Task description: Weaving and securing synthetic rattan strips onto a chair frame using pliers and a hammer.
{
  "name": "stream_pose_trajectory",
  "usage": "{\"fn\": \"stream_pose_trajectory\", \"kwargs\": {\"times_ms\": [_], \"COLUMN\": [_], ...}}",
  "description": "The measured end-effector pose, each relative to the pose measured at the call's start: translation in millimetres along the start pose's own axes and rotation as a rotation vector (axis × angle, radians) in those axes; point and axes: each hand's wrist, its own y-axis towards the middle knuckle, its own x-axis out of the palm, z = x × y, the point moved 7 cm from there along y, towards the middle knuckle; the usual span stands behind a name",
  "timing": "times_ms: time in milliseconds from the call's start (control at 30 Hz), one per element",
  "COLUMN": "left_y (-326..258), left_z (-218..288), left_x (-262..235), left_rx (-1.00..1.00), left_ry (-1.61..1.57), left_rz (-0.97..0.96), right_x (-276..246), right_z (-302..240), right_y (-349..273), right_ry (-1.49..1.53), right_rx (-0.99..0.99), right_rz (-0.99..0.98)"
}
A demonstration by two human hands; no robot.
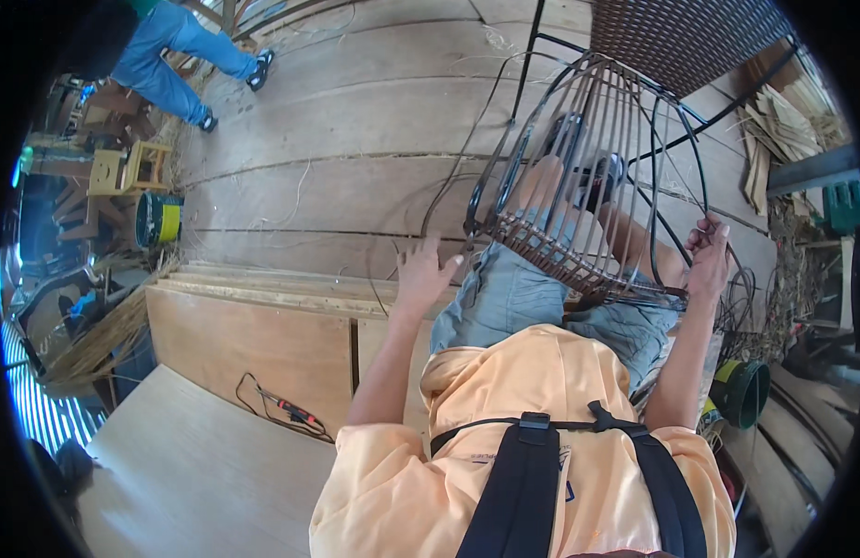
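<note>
A chair frame (579, 177) of dark tubing with brown upright strands rests on my lap and legs. A woven brown band (551, 249) runs along its near edge. My left hand (424, 274) is just left of the frame, fingers spread and apart from it. Past its fingertips, a long thin dark strand (446, 186) curves up and away. At the frame's right side, my right hand (709, 259) is closed on a thin dark strand (744, 274), close to the black tubing. Its grip is partly hidden by the fingers.
A finished woven panel (686, 42) stands beyond the frame. On the wooden bench at left lies a red-and-black corded tool (295, 412). Buckets (155, 219), a small wooden chair (143, 167) and dry fibres (100, 344) line the left. Another person's legs (183, 51) are at far left.
</note>
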Motion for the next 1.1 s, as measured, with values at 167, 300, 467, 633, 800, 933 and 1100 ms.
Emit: {"fn": "stream_pose_trajectory", "kwargs": {"times_ms": [167, 300, 467, 633, 800, 933, 1100], "left_y": [-41, -53, -42, -5, -8, -11, -47], "left_z": [-16, 6, -15, 5, -11, -67, -172], "left_x": [7, -43, 63, 88, 122, 175, 234], "left_rx": [-0.145, -0.146, -0.529, -0.989, -1.015, -0.846, -1.133], "left_ry": [-0.197, -0.445, -0.906, -1.7, -1.553, -0.991, -0.853], "left_rz": [-0.259, 0.117, -0.281, -0.449, -0.514, -0.605, -0.515], "right_x": [-9, -16, -5, -14, -8, -22, -68], "right_z": [-3, -6, 1, -6, -1, -5, -47], "right_y": [-5, -2, 3, -2, 2, 12, 19], "right_ry": [-0.08, -0.063, -0.087, -0.102, -0.129, -0.033, 0.161], "right_rx": [0.002, 0.002, 0.007, 0.008, 0.001, -0.059, -0.12], "right_rz": [0.029, 0.016, 0.006, 0.025, 0.03, 0.081, 0.189]}}
